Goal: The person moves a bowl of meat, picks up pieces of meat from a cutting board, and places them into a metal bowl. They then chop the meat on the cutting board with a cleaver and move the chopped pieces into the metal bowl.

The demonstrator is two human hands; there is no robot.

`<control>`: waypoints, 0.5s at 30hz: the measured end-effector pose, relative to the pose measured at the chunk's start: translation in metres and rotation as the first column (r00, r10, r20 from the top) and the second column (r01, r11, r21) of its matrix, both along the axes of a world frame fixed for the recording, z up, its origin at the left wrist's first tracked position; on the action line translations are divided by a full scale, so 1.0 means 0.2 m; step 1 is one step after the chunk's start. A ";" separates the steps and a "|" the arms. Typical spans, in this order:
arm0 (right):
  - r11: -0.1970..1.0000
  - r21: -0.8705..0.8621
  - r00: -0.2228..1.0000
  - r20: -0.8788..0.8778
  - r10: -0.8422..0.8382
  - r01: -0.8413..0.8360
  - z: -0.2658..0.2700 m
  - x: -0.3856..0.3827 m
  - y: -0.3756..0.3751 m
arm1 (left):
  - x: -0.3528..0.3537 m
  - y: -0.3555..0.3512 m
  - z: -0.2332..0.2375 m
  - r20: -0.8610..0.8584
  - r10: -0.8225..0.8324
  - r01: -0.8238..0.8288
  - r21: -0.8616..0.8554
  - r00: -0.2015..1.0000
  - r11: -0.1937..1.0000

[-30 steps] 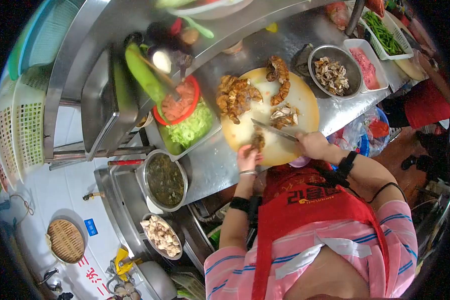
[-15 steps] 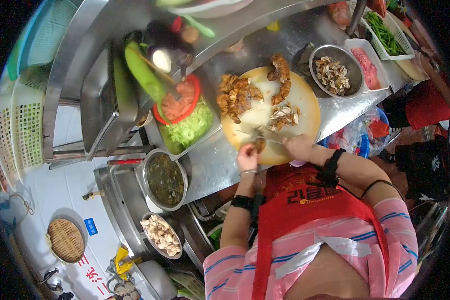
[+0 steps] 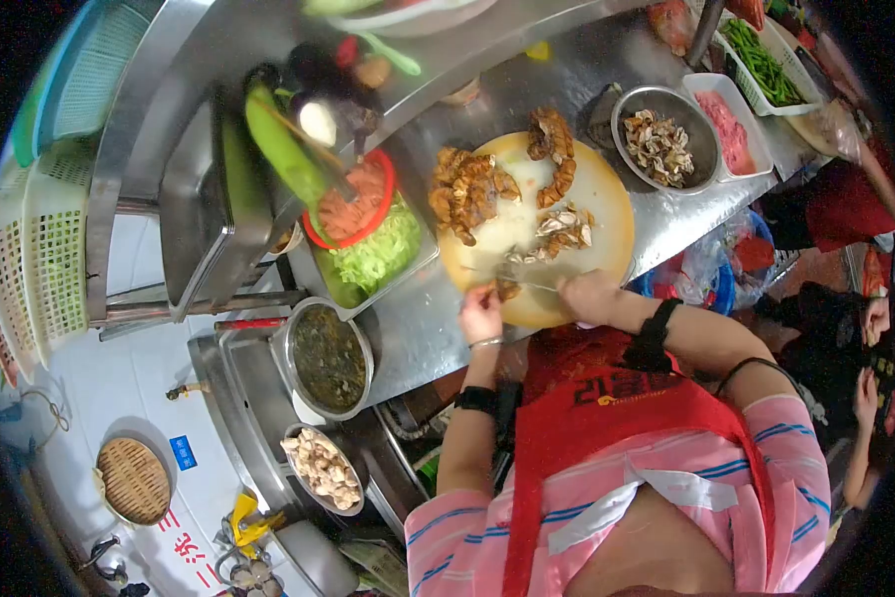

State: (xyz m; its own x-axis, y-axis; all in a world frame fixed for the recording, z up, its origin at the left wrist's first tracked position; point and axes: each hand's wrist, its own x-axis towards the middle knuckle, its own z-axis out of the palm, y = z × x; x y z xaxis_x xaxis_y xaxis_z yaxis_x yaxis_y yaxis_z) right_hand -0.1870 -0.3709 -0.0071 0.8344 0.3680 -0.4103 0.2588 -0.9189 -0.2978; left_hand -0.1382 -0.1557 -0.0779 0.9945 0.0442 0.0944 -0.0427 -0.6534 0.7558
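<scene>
On the round yellowish board [image 3: 607, 209], my left hand [image 3: 481, 314] pinches a brown piece of food [image 3: 506, 290] at the near edge. My right hand [image 3: 589, 298] is closed around the handle of a knife [image 3: 537, 285], its thin blade reaching left to that piece. Just beyond the blade lies a small heap of cut slices [image 3: 565, 233]. A larger brown pile [image 3: 467, 189] rests at the board's left side, and a long curled brown piece [image 3: 555, 159] lies at its top. Similar slices fill a metal bowl [image 3: 659, 149] to the right of the board.
Left of the board stand a tray of shredded greens [image 3: 378, 254] with a red-rimmed basket [image 3: 393, 184], and a pot of dark liquid [image 3: 329, 356]. A tray of pink meat [image 3: 723, 129] is at the right. Another person's hands [image 3: 871, 358] show at the far right.
My left hand has shifted slightly left with the brown piece. More slices lie loose near the blade. Another person's hands have come into view at the right.
</scene>
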 end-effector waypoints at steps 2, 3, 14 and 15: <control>0.999 -0.004 0.998 -0.047 -0.048 0.048 -0.01 0.02 0.02 | 0.00 0.00 0.04 -0.009 0.010 -0.010 0.058 1.000 0.998; 0.999 -0.001 0.998 -0.048 -0.046 0.046 0.00 0.02 0.00 | -0.02 -0.01 0.06 -0.026 0.017 -0.014 0.114 1.000 0.993; 0.980 0.128 0.977 0.129 -0.171 0.155 0.08 -0.12 -0.18 | -0.14 -0.12 -0.18 -0.168 0.003 -0.056 -0.308 0.986 0.950; 0.987 0.092 0.980 0.133 -0.147 0.135 0.10 -0.12 -0.17 | -0.14 -0.12 -0.19 -0.178 -0.007 -0.058 -0.357 0.984 0.932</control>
State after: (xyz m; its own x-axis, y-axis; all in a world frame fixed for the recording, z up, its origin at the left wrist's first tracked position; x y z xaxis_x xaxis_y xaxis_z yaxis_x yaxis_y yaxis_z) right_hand -0.2111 -0.4057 0.0128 0.9270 0.2704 -0.2600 0.1728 -0.9230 -0.3438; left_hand -0.1655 -0.1806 -0.1165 0.9920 0.0689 -0.1062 0.1233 -0.3353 0.9340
